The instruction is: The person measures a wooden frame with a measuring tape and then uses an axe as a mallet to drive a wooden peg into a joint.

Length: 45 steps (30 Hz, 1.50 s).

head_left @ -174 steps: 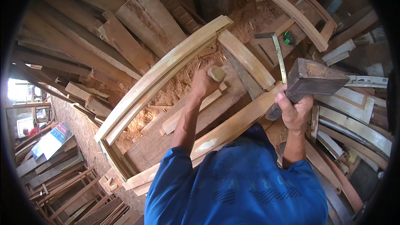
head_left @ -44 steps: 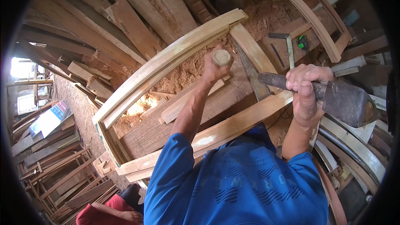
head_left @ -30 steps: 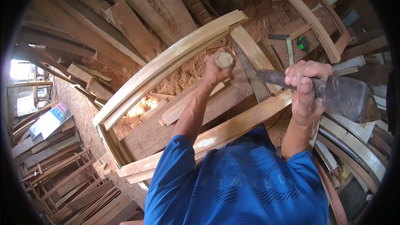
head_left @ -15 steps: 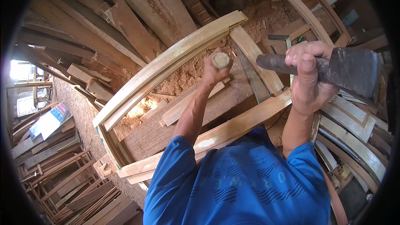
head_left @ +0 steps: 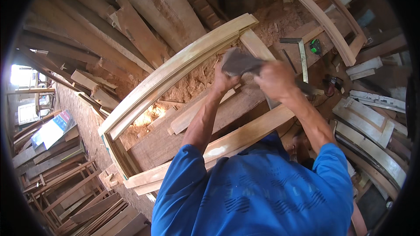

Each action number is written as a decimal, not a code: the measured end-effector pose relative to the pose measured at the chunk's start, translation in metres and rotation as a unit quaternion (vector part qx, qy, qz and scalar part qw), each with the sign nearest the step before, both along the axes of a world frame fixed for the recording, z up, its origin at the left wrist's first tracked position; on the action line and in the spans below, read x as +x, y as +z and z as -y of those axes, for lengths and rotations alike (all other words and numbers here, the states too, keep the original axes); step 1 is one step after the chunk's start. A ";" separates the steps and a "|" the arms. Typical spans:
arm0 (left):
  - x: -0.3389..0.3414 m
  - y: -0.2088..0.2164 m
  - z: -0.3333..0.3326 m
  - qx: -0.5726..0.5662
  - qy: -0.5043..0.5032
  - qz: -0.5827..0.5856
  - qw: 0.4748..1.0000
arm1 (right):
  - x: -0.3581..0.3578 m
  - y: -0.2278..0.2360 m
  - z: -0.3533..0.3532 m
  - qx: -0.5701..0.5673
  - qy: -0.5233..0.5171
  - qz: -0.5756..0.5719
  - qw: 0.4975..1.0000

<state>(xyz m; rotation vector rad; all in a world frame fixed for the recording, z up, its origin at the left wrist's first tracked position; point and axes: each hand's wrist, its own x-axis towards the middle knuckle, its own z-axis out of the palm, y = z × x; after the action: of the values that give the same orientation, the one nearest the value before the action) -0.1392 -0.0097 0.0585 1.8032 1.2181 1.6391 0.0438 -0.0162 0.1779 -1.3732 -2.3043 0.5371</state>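
My left hand (head_left: 222, 81) is closed round an upright round wooden handle over the frame's upper right. That handle's end is now covered from above, and its lower end is hidden. My right hand (head_left: 276, 78) grips a dark, axe-like metal tool (head_left: 242, 62), blurred by motion. The tool's broad part lies over the top of my left hand; whether it touches the handle cannot be made out. Beneath both hands is a wooden frame with a curved rail (head_left: 179, 64), a short right side piece (head_left: 256, 45) and a near rail (head_left: 249, 136).
A metal try square (head_left: 302, 59) and a green tape measure (head_left: 315, 46) lie right of the frame. Beyond them leans a smaller curved frame (head_left: 326, 19). Planks (head_left: 170, 8) stack at the back, wood pieces (head_left: 83, 205) at left. Shavings (head_left: 192, 78) cover the ground.
My right hand has swung left and away from me, bringing the dark tool over my left hand. The handle's round end is now covered. My left hand stays in place.
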 end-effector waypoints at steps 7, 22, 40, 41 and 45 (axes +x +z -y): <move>-0.011 -0.031 0.007 -0.163 -0.042 0.057 0.984 | -0.003 0.059 0.002 0.109 0.004 -0.273 0.956; -0.007 -0.035 0.000 -0.174 -0.024 0.013 0.984 | 0.007 0.043 -0.006 -0.049 -0.073 0.105 0.991; -0.008 -0.030 0.010 -0.178 -0.037 0.018 0.983 | 0.001 0.069 -0.013 0.086 -0.050 -0.246 0.964; -0.005 -0.024 0.011 -0.189 -0.049 0.027 0.980 | 0.004 0.083 -0.015 0.121 -0.055 -0.299 0.945; -0.002 -0.022 0.012 -0.182 -0.055 0.037 0.981 | 0.011 0.071 -0.013 0.237 0.008 -0.251 0.938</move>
<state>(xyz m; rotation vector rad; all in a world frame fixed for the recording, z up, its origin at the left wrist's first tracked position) -0.1415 -0.0221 0.0365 1.5386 1.2654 1.3091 0.0550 -0.0029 0.2486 -0.8636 -1.8603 0.2652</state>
